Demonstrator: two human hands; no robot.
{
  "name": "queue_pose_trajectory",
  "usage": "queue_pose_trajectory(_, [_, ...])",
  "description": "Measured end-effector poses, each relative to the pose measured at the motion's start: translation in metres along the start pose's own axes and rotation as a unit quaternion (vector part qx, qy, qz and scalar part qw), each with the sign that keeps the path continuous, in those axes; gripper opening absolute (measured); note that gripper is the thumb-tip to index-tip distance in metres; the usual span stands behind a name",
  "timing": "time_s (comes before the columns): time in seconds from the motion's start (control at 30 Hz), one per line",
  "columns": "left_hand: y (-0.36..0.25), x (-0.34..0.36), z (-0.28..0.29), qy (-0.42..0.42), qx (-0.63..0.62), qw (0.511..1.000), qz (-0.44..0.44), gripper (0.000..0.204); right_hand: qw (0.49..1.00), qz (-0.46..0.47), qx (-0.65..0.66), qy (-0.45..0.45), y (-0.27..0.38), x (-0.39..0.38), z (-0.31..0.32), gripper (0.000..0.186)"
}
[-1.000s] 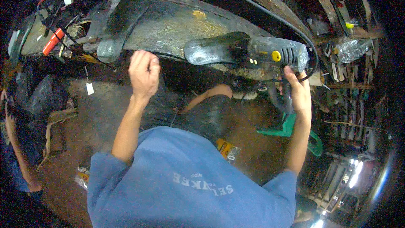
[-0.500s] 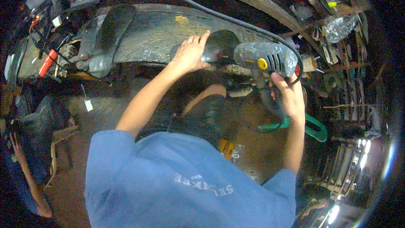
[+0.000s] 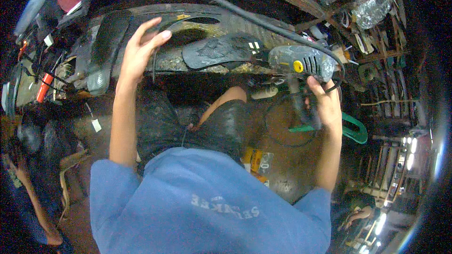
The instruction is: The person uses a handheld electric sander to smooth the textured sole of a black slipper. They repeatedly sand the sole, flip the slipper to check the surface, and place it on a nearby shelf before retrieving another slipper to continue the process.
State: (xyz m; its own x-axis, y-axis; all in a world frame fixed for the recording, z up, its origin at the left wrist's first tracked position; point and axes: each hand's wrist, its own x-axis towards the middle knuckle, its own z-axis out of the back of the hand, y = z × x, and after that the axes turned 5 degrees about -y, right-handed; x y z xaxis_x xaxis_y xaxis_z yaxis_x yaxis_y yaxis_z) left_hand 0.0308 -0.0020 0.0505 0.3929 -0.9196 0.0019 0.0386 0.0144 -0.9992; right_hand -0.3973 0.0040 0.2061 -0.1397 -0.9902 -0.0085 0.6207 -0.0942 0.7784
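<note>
My right hand grips a grey power tool with a yellow dial and a black cord. My left hand is raised at the bench's left-middle, fingers curved and apart, with nothing clearly held. Right of it, a dark shaped rubber-like piece with a raised pattern lies on the worn bench, its right end close to the tool's front. Further left stand more dark pieces and an orange cylindrical object.
A hose crosses above the bench. Wooden beams and cluttered racks fill the right. A green plastic object is below my right hand. Other people's arms show at far left and lower right.
My left hand reached over the dark piece, then moved left off it and opened; the piece's patterned face now shows. My right hand keeps hold of the tool.
</note>
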Motion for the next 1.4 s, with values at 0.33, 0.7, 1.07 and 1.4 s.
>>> queue_pose_trajectory(0.33, [0.028, -0.086, 0.027, 0.068, -0.352, 0.926, 0.117, 0.068, 0.999, -0.009, -0.037, -0.011, -0.008, 0.029, 0.004, 0.036])
queue_pose_trajectory(0.7, [0.027, -0.105, 0.027, 0.07, -0.38, 0.917, 0.104, 0.075, 1.0, -0.001, -0.009, 0.001, -0.006, 0.06, -0.013, 0.04])
queue_pose_trajectory(1.07, [0.028, -0.109, 0.036, 0.04, -0.358, 0.932, 0.038, 0.073, 0.998, 0.006, 0.038, 0.057, 0.015, 0.056, -0.051, 0.034])
queue_pose_trajectory(1.4, [0.029, -0.114, 0.038, 0.01, -0.374, 0.926, 0.039, 0.071, 0.987, 0.015, 0.064, 0.147, 0.034, 0.031, -0.072, 0.026])
